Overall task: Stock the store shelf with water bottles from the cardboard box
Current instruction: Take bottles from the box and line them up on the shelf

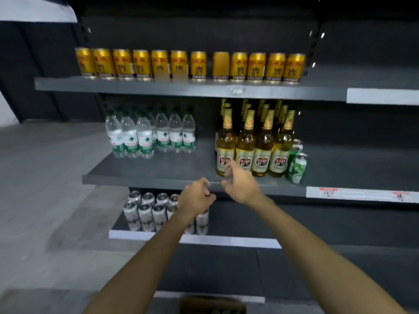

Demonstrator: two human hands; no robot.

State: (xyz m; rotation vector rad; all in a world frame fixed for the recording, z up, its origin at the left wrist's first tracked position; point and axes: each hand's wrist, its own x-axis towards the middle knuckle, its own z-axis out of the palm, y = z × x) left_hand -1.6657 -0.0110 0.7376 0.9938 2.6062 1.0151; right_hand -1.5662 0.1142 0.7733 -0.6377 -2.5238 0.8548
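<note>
**Both hands empty in front of the middle shelf**

Head view: the person faces a dark store rack with both bare arms stretched forward. The left hand (196, 196) hangs just below the front edge of the middle shelf (145, 175), its fingers (207, 194) curled loosely inward with nothing between them. The right hand (240, 183) is beside it, a little higher and overlapping that edge, with its fingers half bent and spread and likewise holding nothing. The two hands are near each other but apart.

The water bottles (149, 134) stand upright in a cluster at the left part of the middle shelf, clear with green caps and green-and-white labels, several rows deep. A bare stretch of shelf separates them from the amber beer bottles (254, 146) on the right, which stand in rows with gold foil necks. Just beside the beer bottles are green cans (297, 166), the front one tilted.

On the upper shelf (181, 88) runs a row of gold cans (188, 64). On the lower shelf (195, 239) silver cans (147, 211) stand in rows, partly hidden by the left forearm.

At the bottom edge of the view, between the forearms, is the open cardboard box (212, 305), blurred, with dark green tops faintly showing inside. Grey floor (45, 177) lies to the left.
</note>
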